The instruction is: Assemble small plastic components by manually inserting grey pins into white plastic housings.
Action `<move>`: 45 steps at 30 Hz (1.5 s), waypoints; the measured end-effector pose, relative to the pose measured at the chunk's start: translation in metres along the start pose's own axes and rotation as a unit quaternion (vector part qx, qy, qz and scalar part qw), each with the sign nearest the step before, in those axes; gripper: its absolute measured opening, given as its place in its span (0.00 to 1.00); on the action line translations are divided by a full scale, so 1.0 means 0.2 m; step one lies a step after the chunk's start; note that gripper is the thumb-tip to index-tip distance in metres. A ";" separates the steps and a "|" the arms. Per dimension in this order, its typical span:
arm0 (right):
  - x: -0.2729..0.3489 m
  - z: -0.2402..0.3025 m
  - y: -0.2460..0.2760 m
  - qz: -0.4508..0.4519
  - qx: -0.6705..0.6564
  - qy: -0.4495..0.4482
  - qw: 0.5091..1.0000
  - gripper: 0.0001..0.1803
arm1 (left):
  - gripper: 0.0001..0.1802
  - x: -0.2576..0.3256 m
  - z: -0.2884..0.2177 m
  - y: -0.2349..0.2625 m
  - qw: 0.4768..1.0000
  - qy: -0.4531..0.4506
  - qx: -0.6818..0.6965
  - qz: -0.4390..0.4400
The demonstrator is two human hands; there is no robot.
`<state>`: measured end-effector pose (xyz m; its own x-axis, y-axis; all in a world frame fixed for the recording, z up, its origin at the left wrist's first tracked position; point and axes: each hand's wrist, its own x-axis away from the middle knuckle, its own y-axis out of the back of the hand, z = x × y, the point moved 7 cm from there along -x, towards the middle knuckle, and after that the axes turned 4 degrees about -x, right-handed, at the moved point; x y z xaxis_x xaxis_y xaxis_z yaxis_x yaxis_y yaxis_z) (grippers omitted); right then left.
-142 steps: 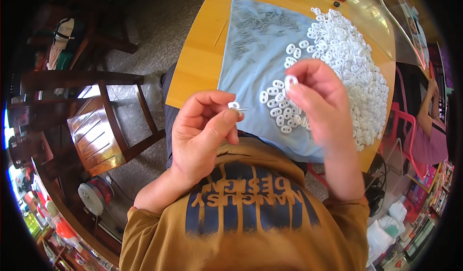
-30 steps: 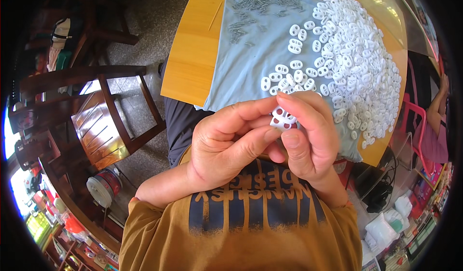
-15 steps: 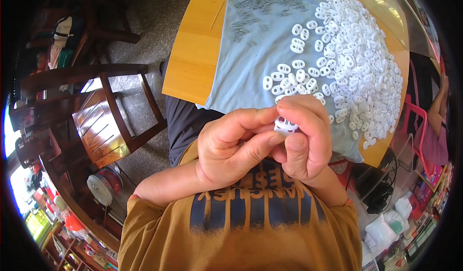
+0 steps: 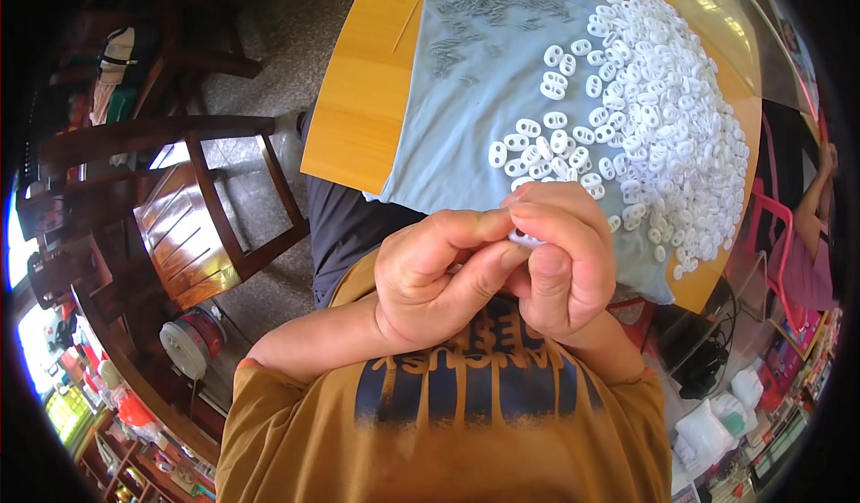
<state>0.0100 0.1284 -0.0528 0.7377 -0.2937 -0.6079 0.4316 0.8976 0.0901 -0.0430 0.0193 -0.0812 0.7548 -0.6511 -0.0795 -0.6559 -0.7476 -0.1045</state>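
My left hand (image 4: pixel 439 275) and my right hand (image 4: pixel 566 257) meet in front of my chest, both closed. Pinched between their thumbs and forefingers is a small white plastic cord lock (image 4: pixel 523 239). Fingers cover most of it, leaving a bit of its white body and a dark hole visible. Just beyond my fingertips, a loose cluster of white oval two-hole cord lock pieces (image 4: pixel 542 151) lies on a light blue cloth (image 4: pixel 448 145). A large heap of the same pieces (image 4: pixel 658 109) spreads to the right. Small metal springs (image 4: pixel 502 6) are scattered at the cloth's far end.
Under the cloth is a yellow wooden table (image 4: pixel 349 136), with a thin stick (image 4: pixel 406 26) on its left part. A dark wooden chair (image 4: pixel 193 225) stands at left. At right are a red chair frame (image 4: pixel 779 234), another person's arm (image 4: pixel 813 198) and white plastic bags (image 4: pixel 712 431).
My fingers have closed further over the cord lock, so less of it shows. Both hands stay together in nearly the same place. The pieces on the table have not moved.
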 end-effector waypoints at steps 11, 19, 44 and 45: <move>0.00 0.01 0.01 0.034 0.087 -0.006 0.996 0.18 | 0.11 -0.06 0.03 -0.03 0.971 0.124 0.203 0.020; 0.15 0.07 0.25 -0.053 0.210 -0.039 0.976 0.16 | 0.09 -0.63 -0.14 0.11 0.993 0.082 0.076 -0.023; 0.43 0.01 0.46 -0.081 0.233 0.012 0.969 0.16 | 0.17 -0.37 0.13 -0.30 0.811 -0.199 -0.512 0.200; 0.42 0.00 0.46 -0.083 0.233 0.009 0.969 0.16 | 0.17 -0.37 0.11 -0.31 0.808 -0.209 -0.516 0.196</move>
<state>0.1129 0.1858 -0.0954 0.6307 -0.4108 -0.6584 0.7339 0.5915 0.3340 -0.0578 0.1160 -0.0913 0.2832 -0.9242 -0.2562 -0.3409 -0.3467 0.8738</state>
